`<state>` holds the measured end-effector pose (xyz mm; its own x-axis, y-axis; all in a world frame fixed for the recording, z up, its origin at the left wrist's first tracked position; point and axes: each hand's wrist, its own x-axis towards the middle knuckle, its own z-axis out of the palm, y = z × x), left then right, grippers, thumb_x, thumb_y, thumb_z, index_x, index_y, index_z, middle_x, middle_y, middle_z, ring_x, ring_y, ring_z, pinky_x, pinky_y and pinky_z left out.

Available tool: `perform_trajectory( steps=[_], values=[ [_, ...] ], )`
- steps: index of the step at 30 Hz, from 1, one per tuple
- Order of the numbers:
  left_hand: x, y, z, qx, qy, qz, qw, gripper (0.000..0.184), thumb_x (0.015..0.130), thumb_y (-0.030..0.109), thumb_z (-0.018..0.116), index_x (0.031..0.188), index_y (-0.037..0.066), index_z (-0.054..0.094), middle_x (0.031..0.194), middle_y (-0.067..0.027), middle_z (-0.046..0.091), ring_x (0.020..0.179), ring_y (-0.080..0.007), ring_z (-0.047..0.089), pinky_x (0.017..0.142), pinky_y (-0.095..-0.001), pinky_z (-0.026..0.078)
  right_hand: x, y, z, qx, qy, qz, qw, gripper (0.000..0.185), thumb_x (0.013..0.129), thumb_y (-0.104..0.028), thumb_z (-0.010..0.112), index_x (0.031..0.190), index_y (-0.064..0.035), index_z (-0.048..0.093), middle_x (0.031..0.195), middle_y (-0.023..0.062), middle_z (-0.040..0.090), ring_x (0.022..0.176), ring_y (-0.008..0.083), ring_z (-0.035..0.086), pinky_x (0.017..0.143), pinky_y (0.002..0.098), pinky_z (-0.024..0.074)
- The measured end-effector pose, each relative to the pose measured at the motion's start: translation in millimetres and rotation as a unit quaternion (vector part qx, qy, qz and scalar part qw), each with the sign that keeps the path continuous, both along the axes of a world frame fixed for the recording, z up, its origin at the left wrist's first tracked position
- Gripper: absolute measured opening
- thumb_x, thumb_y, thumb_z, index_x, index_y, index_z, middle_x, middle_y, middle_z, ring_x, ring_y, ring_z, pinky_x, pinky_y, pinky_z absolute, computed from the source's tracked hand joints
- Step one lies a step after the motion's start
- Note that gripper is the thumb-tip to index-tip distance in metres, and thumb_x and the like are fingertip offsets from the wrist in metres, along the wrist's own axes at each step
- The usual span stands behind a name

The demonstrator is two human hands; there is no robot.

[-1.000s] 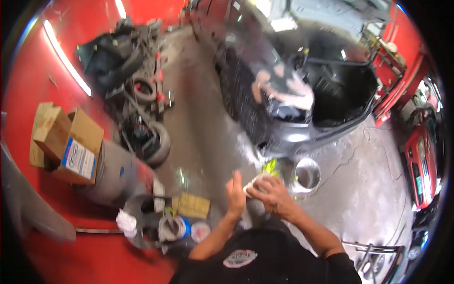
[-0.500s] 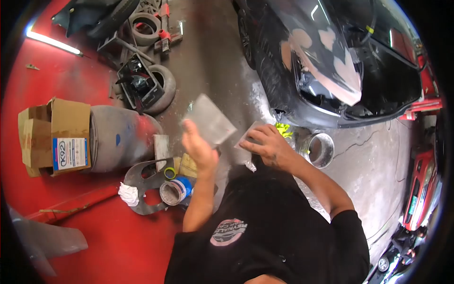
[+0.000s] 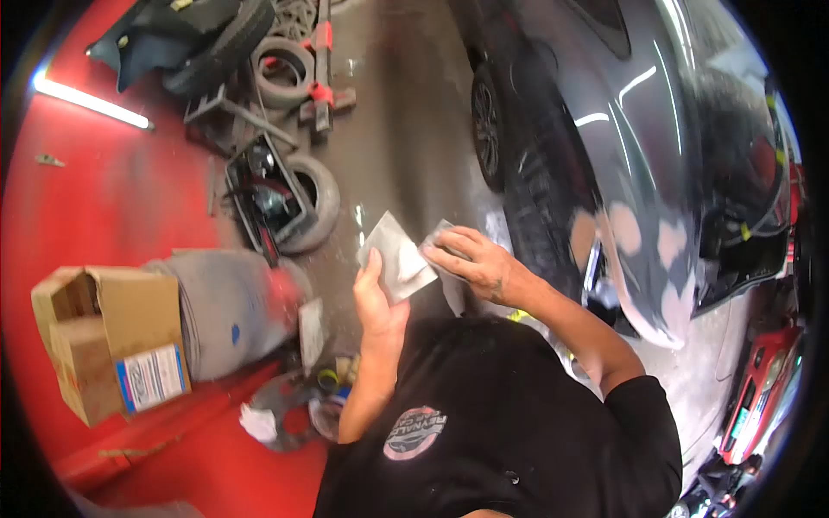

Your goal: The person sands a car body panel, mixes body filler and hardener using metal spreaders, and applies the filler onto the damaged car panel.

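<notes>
My left hand [image 3: 377,302] holds up a flat greyish square mixing board [image 3: 384,239] by its lower left side. A whitish patch that looks like putty [image 3: 413,262] lies near the board's right edge. My right hand [image 3: 480,264] grips a small flat spreader [image 3: 440,231], its fingers laid over the face. The spreader is tilted close beside the board's right edge; I cannot tell whether they touch. Both hands are in front of my black shirt, above the floor.
A dark car [image 3: 553,173] with sanded, filler-coloured patches [image 3: 623,227] stands to the right. To the left are a cardboard box [image 3: 142,324] on a drum [image 3: 229,311], old tyres [image 3: 285,73] and a black plastic part [image 3: 268,194]. A can [image 3: 325,416] and white cloth [image 3: 258,423] sit lower left.
The view has turned, showing more of the car's side. Board and spreader have come closer together. A whitish patch now shows on the board.
</notes>
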<state>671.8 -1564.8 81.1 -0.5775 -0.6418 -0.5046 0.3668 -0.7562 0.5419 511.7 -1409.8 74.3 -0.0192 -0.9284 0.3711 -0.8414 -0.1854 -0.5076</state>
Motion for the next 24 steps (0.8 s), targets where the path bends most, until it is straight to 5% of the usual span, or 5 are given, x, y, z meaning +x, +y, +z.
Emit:
perform_trajectory(
  steps=[2,6,10,16,24],
  values=[
    [-37.8,-51.3,25.6,-0.095,-0.018,0.019,0.995,0.036,0.106,0.025,0.058,0.132,0.0,0.06,0.123,-0.0111,0.07,0.112,-0.0254,0.067,0.099,-0.0436,0.054,-35.4,-32.5,-6.8,0.091,0.017,-0.007,0.996,0.066,0.078,0.001,0.066,0.141,-0.013,0.061,0.138,0.0175,0.058,0.13,0.0412,0.054,0.106,0.0505,0.0482],
    [-112.5,-165.4,48.3,-0.236,-0.042,-0.031,0.97,0.04,0.11,0.029,0.051,0.127,-0.005,0.061,0.121,-0.0133,0.07,0.105,-0.0223,0.07,0.091,-0.0374,0.056,-120.4,-120.3,7.4,-0.02,-0.023,-0.161,0.986,0.064,0.08,0.006,0.058,0.141,-0.0108,0.062,0.134,0.0219,0.063,0.123,0.0435,0.06,0.106,0.0494,0.048],
    [-190.2,-227.7,47.6,-0.317,-0.105,-0.142,0.932,0.04,0.112,0.029,0.047,0.124,-0.006,0.063,0.119,-0.014,0.07,0.1,-0.0212,0.07,0.086,-0.0362,0.057,-175.7,-220.6,110.8,-0.072,0.068,-0.174,0.98,0.048,0.078,-0.002,0.063,0.124,-0.0118,0.069,0.117,0.0067,0.065,0.113,0.0321,0.06,0.099,0.0471,0.0479],
    [-323.5,-296.2,23.2,-0.243,-0.006,-0.098,0.965,0.039,0.113,0.026,0.044,0.122,-0.006,0.063,0.113,-0.0117,0.071,0.098,-0.0187,0.069,0.085,-0.0334,0.054,-266.9,-301.0,65.9,-0.014,0.066,-0.13,0.989,0.045,0.079,-0.007,0.065,0.123,-0.0141,0.07,0.12,0.0055,0.063,0.116,0.0292,0.058,0.1,0.051,0.0456],
    [-455.5,-416.1,14.8,-0.264,-0.07,-0.021,0.962,0.037,0.111,0.029,0.048,0.114,-0.004,0.065,0.102,-0.008,0.07,0.088,-0.0164,0.068,0.079,-0.0309,0.056,-410.2,-394.4,49.9,-0.004,0.038,-0.086,0.996,0.045,0.078,-0.007,0.066,0.122,-0.0125,0.071,0.122,0.0055,0.064,0.117,0.0283,0.057,0.101,0.0515,0.0455]
  ],
)
